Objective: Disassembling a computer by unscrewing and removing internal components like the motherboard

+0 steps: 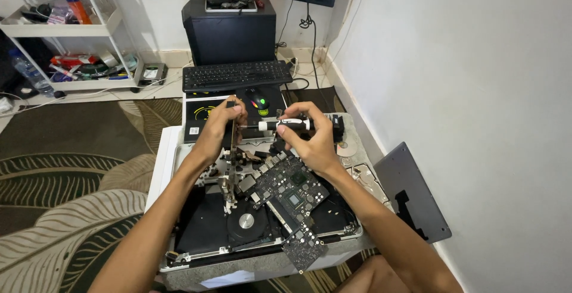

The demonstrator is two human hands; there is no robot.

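At the far left a white metal shelf rack [65, 30] stands on the floor, loaded with small clutter, and a clear plastic bottle [25, 71] lies beside it on the patterned leaf-print carpet [71, 174]. Moving right, the person's left hand [221, 127] is raised above the low white desk [170, 150], its grip closed narrowly on a thin dark upright bracket-like part [232, 127], pinched between thumb and fingertips. Just right of it, the right hand [310, 141] holds a slim black-and-white screwdriver [285, 125] lying level, its grip wrapped around the handle with the tip pointing left at the upright part. Below both hands an opened silver laptop shell [262, 233] rests on the desk, and a dark green circuit board [293, 200] lies tilted across it, one corner hanging past the shell's front edge. Behind the hands sit a black mouse with a green glow [257, 99], a black keyboard [236, 75] and a black computer tower [229, 31]. Furthest right, a grey metal cover panel [417, 195] leans against the white wall [476, 90].
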